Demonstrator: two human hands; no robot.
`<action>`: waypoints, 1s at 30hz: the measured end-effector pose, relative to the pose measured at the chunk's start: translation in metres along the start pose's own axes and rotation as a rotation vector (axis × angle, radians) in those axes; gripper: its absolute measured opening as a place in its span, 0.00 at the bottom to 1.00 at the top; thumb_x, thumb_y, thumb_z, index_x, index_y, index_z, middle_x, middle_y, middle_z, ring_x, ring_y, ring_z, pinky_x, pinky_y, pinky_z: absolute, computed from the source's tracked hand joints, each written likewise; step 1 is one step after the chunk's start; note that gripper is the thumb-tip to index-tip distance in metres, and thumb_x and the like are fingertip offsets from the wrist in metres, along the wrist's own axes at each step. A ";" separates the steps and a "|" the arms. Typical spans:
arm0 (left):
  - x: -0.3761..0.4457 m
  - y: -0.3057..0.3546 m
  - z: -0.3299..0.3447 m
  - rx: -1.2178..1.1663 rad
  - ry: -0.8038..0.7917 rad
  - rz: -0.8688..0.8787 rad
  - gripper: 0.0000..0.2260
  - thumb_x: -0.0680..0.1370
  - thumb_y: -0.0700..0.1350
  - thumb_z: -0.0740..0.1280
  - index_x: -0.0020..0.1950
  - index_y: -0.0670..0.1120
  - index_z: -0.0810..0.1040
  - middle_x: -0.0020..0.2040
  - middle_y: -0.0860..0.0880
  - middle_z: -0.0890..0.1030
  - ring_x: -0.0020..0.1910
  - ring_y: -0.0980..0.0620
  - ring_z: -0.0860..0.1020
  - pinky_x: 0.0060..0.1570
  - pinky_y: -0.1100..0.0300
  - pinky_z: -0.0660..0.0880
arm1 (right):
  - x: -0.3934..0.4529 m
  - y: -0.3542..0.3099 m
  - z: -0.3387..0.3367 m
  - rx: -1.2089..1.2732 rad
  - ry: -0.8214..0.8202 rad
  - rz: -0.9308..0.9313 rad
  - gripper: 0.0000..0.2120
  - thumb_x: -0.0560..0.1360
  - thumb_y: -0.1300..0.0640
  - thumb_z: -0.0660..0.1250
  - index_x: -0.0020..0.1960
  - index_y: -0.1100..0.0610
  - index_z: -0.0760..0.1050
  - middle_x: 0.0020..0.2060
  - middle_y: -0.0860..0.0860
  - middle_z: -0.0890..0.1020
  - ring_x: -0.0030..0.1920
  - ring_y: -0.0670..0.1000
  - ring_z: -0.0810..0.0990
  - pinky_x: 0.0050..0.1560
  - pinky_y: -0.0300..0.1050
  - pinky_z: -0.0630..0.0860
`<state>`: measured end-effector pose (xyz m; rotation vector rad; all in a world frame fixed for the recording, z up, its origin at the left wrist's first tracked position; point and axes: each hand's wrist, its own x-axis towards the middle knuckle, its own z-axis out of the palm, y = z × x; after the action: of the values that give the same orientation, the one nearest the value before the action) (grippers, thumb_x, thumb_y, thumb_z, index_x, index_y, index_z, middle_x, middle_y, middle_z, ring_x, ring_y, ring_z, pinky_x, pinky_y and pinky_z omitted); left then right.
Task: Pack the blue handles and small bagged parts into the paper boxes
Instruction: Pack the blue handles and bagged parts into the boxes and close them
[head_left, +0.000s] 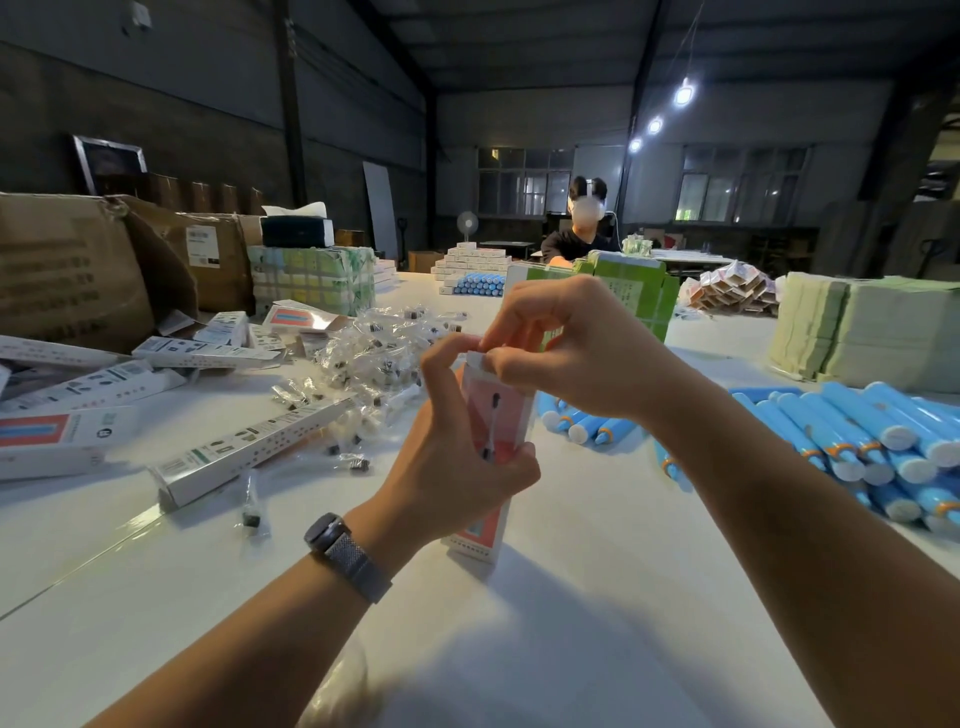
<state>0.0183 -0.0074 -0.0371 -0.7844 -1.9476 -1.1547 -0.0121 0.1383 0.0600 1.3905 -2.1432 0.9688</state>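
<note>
Holding one paper box (485, 452) upright at frame centre on the white table (597, 597): left hand (457, 462) curled round its middle, right hand (566, 343) directly above, pinching the top flap. Blue handles (852, 441) piled at right, too many to count, with a smaller cluster (587, 423) just right of the box. Bagged parts (374, 348) heaped left of the hands; roughly six closed boxes (249, 447) lie flat at left.

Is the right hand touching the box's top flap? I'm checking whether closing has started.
Touching. The head view shows the right hand pinching the white top flap of the upright paper box, which the left hand grips.
</note>
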 end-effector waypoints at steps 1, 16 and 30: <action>0.000 0.000 0.000 0.003 0.007 0.007 0.31 0.69 0.37 0.68 0.61 0.55 0.53 0.36 0.43 0.74 0.30 0.43 0.75 0.31 0.43 0.76 | 0.001 0.000 0.000 -0.002 -0.012 0.000 0.02 0.70 0.59 0.72 0.39 0.55 0.82 0.35 0.51 0.81 0.37 0.51 0.80 0.42 0.54 0.79; 0.001 -0.016 -0.003 0.016 0.093 0.000 0.28 0.74 0.45 0.71 0.54 0.61 0.52 0.48 0.58 0.76 0.40 0.51 0.81 0.41 0.62 0.82 | -0.014 0.028 0.021 0.279 0.107 0.052 0.07 0.72 0.62 0.74 0.48 0.53 0.81 0.44 0.53 0.84 0.46 0.54 0.83 0.44 0.45 0.80; 0.014 -0.011 -0.012 0.191 0.069 0.003 0.29 0.73 0.44 0.75 0.50 0.57 0.52 0.38 0.52 0.75 0.29 0.54 0.79 0.30 0.63 0.80 | -0.036 0.013 0.032 0.165 0.105 0.259 0.18 0.73 0.57 0.74 0.62 0.53 0.76 0.56 0.48 0.76 0.45 0.42 0.78 0.45 0.31 0.77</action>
<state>0.0057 -0.0204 -0.0269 -0.6386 -1.9640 -0.9644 -0.0080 0.1404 0.0104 1.1209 -2.2437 1.3124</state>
